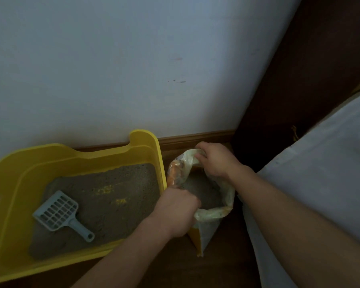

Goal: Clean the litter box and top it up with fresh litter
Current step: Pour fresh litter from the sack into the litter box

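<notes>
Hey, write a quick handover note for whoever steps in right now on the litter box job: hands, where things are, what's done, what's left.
Left hand grips the near rim of the open litter bag; right hand grips its far rim.
Bag stands on the floor right of the yellow litter box. Slotted scoop lies on the litter in the box.
Done: bag opened. Scooping: cannot tell.
Left: pour fresh litter; the box's bottom shows through in spots.

Both hands [178,209] gripping litter bag [211,215] rim, beside yellow litter box [15,175]
</notes>
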`<state>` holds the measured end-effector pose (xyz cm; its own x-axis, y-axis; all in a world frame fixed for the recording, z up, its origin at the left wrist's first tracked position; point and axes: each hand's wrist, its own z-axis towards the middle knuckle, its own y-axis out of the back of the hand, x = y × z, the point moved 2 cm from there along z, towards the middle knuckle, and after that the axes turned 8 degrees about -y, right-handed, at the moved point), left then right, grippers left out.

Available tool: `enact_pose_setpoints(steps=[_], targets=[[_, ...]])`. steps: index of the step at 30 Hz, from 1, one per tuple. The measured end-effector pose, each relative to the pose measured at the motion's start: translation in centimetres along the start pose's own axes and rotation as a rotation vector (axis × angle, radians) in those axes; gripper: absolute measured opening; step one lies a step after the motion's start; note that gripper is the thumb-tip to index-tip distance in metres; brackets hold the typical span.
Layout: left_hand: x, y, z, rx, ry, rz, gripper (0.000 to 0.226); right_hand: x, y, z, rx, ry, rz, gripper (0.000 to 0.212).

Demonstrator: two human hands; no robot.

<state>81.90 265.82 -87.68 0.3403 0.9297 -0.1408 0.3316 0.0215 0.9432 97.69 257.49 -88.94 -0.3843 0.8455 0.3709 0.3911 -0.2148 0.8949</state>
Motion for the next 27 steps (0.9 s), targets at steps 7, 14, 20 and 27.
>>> enact_pose_setpoints(steps=[7, 14, 20, 27], targets=[[-0.1, 0.0, 0.0, -0.075, -0.006, -0.033, 0.01, -0.3, 0.3, -0.1, -0.029, -0.057, 0.199, 0.013], [0.1, 0.6, -0.7, -0.236, 0.022, -0.208, 0.014, -0.4, 2.6, -0.5, -0.135, -0.098, 0.264, 0.007], [0.5, 2.0, -1.1, -0.411, -0.013, -0.351, 0.009, 0.7, 6.5, -1.4, -0.282, -0.071, 0.268, 0.008], [0.4, 5.1, -2.2, -0.578, -0.027, -0.44, 0.003, 2.5, 11.4, -3.7, -0.414, -0.092, 0.221, 0.01]])
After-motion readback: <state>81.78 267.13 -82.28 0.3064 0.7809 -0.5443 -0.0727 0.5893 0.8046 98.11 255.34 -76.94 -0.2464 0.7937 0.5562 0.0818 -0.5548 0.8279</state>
